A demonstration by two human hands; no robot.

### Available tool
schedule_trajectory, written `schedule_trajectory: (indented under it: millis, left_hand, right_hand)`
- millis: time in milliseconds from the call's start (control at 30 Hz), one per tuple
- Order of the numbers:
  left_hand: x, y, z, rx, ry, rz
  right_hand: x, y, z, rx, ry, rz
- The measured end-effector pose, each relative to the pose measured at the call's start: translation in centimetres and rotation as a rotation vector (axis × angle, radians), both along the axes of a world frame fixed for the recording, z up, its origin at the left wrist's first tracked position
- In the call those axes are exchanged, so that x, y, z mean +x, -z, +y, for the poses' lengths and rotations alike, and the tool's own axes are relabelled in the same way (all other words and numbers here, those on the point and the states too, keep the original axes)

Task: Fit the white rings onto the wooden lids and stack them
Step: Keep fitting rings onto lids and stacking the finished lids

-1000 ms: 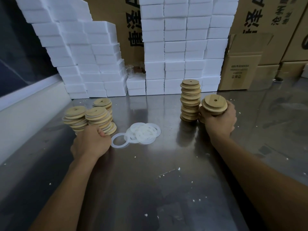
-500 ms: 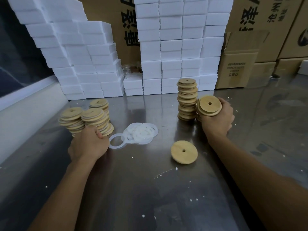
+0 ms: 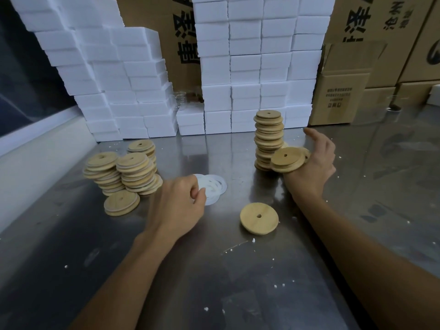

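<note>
Left hand (image 3: 177, 206) leaves finished stacks (image 3: 121, 170) at table's left side, one ringed lid (image 3: 122, 202) newly set beside them; fingers now pinch white rings (image 3: 213, 186) mid-table. Right hand (image 3: 314, 163), fingers loosening, cradles few lids (image 3: 287, 159) against bare stack (image 3: 269, 139). Loose lid (image 3: 259, 218) awaits ring.

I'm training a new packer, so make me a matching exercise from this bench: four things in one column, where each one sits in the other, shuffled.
Things:
1. white rings
2. single lid
3. tall stack
4. foam blocks

Places:
A. piled along the back of the table
B. under the left hand's fingertips
C. beside the right hand
D. flat and alone, between the forearms

Pairs: 1-B, 2-D, 3-C, 4-A
</note>
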State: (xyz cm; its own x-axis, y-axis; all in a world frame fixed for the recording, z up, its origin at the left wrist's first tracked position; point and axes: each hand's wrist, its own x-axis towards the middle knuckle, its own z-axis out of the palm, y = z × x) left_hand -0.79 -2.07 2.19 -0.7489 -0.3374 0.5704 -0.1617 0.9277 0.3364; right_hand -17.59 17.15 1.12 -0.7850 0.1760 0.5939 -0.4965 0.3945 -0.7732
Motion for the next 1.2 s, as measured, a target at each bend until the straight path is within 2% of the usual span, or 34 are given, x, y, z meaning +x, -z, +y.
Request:
schedule_trajectory:
  millis: [433, 600, 700, 767, 933, 1200]
  left_hand:
    - [-0.3, 0.7, 1.6, -0.018, 0.201, 0.007]
    - [-0.2, 0.3, 3.2, 0.013, 0.425, -0.135]
    - [-0.5, 0.6, 4.6, -0.068, 0.470, -0.295]
    - [-0.6, 1.1, 5.2, -0.090, 0.476, -0.332]
    - [-0.7, 1.5, 5.3, -0.008, 0.478, -0.234]
    - [-0.7, 1.4, 4.3, 0.010, 0.346, -0.040]
  right_hand:
    - [0.3, 0.0, 0.2, 0.054, -0.073, -0.028]
    - [0.5, 0.0, 0.0, 0.075, -0.111, -0.041]
    - [0.4, 0.1, 0.0, 0.063, -0.101, -0.027]
    - [0.4, 0.2, 0.0, 0.054, -0.094, -0.009]
    - [0.7, 0.3, 0.1, 0.062, -0.070, 0.049]
    - [2.6, 0.5, 0.0, 0.143, -0.163, 0.308]
